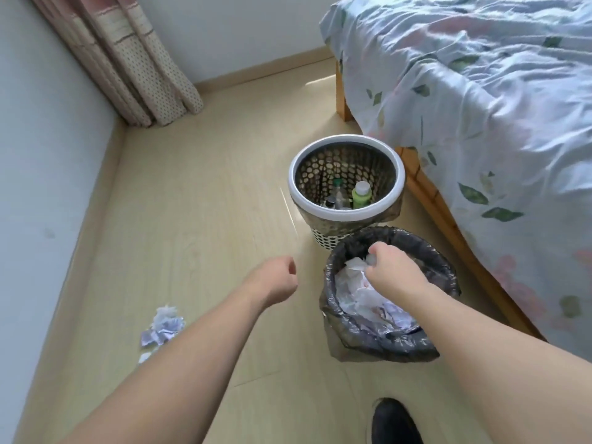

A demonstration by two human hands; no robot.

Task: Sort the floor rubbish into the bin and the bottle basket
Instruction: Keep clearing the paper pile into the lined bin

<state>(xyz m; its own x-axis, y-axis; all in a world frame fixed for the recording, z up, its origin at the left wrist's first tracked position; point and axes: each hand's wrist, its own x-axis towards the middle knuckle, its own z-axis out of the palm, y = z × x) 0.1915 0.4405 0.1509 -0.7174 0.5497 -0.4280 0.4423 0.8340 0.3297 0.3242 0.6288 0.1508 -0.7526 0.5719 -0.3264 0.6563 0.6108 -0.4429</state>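
The bin [333, 312], lined with a dark bag, stands on the floor just in front of the person, already heaped with crumpled paper [368, 299]. The right hand [394, 270] hangs over its mouth with fingers curled down around a pale scrap at the top of the heap, probably so the scrap falls inside the liner, not over the rim; whether it is pinching the scrap or only pushing it down I cannot tell for sure, though it looks like a pinch. The left hand [278, 277] floats beside the bin over bare floor, fingers loosely curled and holding nothing, likely just idle. Just behind the bin, touching or nearly so, stands the bottle basket [298, 174] with a white rim and perforated wall; several bottles stand inside, among them a green bottle [361, 195] with a white cap, so both containers sit within one reach. A wad of paper [163, 325] lies on the floor to the left, not yet sorted. The bed [480, 107] flanks the right, a curtain [128, 65] hangs in the far corner, and a dark shoe [394, 421] shows below.
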